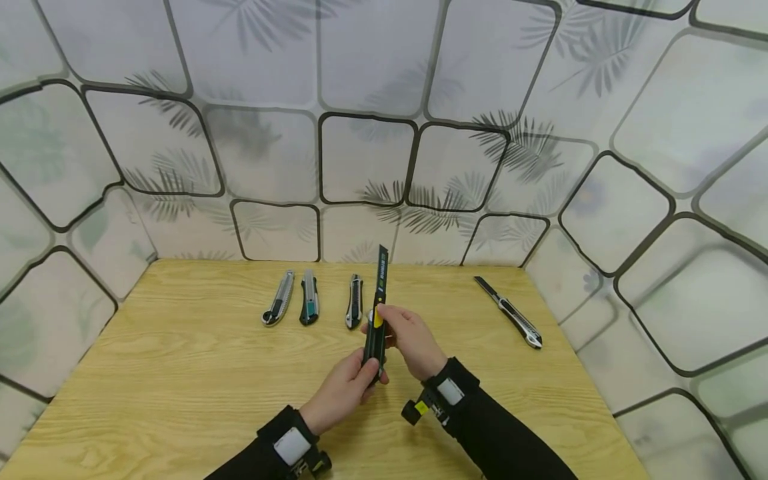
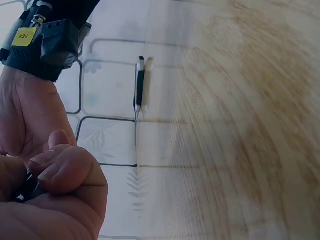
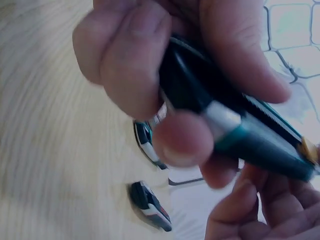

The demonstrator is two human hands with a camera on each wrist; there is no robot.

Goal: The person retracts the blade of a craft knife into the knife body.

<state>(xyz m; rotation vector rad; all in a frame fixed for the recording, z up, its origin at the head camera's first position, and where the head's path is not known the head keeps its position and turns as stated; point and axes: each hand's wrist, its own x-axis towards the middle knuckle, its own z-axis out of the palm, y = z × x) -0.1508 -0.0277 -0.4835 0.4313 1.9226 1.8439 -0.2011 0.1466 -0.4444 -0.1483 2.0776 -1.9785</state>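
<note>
Just below the frame's centre, the left hand (image 1: 341, 392) grips a long, slim black utility knife (image 1: 375, 343) while the right hand (image 1: 415, 340) pinches it beside its small yellow slider (image 1: 377, 319), apparently working that, so the next move likely calls for a steady left hold.

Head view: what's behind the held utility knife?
Behind the held knife: wooden table, then the patterned wall at its upper tip. Whatever sits directly behind its body is covered by the knife, left hand and right hand; can't tell.

5 utility knives (image 1: 375, 341) (image 1: 279, 300) (image 1: 309, 300) (image 1: 354, 302) (image 1: 510, 313), 2 hands (image 1: 338, 393) (image 1: 417, 341) and 1 table (image 1: 198, 360) show.
</note>
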